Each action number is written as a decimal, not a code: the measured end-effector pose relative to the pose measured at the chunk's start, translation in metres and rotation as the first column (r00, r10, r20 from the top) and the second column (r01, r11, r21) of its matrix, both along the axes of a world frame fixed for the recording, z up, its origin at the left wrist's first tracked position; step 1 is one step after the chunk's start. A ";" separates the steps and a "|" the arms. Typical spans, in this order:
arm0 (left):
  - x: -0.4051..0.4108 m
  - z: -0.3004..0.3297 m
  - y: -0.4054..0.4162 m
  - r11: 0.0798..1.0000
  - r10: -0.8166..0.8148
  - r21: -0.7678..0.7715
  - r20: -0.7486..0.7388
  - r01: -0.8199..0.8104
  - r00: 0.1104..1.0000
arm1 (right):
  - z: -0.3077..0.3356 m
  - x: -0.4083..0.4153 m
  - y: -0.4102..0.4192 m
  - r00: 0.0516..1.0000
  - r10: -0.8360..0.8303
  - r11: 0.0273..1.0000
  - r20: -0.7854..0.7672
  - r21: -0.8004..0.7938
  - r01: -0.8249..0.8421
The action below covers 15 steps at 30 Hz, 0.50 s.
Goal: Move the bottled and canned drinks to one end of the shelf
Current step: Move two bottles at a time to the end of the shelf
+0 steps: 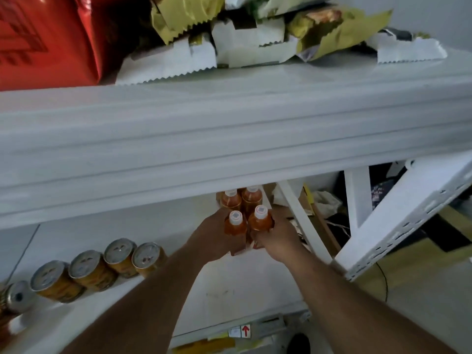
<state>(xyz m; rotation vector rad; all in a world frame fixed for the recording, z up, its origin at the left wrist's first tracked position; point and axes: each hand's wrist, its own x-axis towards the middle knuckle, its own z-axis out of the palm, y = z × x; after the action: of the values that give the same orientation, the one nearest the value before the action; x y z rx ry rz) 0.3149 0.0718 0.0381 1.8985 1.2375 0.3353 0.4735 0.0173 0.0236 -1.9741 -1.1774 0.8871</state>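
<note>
Two bottles (246, 222) of orange drink stand at the shelf's (229, 290) right end, the left hand (214, 238) and right hand (277, 238) wrapped round their sides. They look full, heavy and smooth, so low on the sides seems best. Five cans (102, 267) wait left.

Upright orange bottles (245, 213) (cans (102, 267) leftward)

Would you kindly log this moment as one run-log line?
left hand: grips bottle | right hand: grips bottle | cans: unmoved, left
</note>
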 end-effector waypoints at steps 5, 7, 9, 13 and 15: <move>0.001 -0.005 -0.010 1.000 0.020 -0.018 0.072 -0.019 0.997 | -0.018 0.006 -0.006 1.000 -0.007 0.999 -0.010 -0.053 0.006; 0.001 -0.014 -0.016 0.997 0.081 -0.025 0.095 -0.079 0.992 | -0.028 0.006 -0.006 0.999 -0.033 0.996 0.020 -0.079 0.034; 0.000 -0.025 -0.021 0.983 0.184 -0.043 0.103 -0.180 0.978 | -0.035 0.007 -0.005 0.999 -0.043 0.995 0.032 -0.086 0.045; 0.002 -0.042 -0.021 0.948 0.308 -0.088 0.006 -0.306 0.951 | -0.043 0.009 -0.003 0.996 -0.031 0.995 0.083 -0.095 0.038; 0.005 -0.045 -0.019 0.943 0.323 -0.080 -0.011 -0.323 0.946 | -0.045 0.009 -0.001 0.995 -0.045 0.993 0.094 -0.106 0.055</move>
<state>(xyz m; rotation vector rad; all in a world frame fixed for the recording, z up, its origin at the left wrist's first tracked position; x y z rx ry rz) 0.3194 0.0529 -0.0071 1.6239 1.5406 0.4516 0.4828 0.0165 -0.0211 -2.1418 -1.1469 0.8593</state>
